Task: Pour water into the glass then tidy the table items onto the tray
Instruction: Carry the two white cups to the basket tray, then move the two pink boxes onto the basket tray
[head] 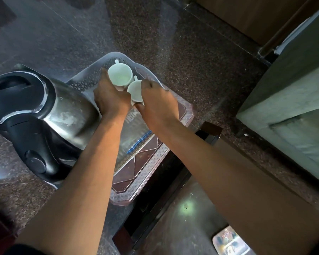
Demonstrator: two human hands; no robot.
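Both cups upright on the tray (85,78), touching. My left hand (110,98) curls its grip around the far cup (120,75); my right hand (157,103) pinches the near cup (135,91), seating them close to spare room. Kettle (35,115) alongside on the surface.

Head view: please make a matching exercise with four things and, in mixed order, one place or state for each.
Things:
1. kettle
2. far cup
3. near cup
4. water bottle

Places or states:
A. held by the right hand
B. lying on the tray, under the forearms
C. standing left of the tray
D. beside the left hand, at the tray's far end

Pairs: 1-C, 2-D, 3-A, 4-B
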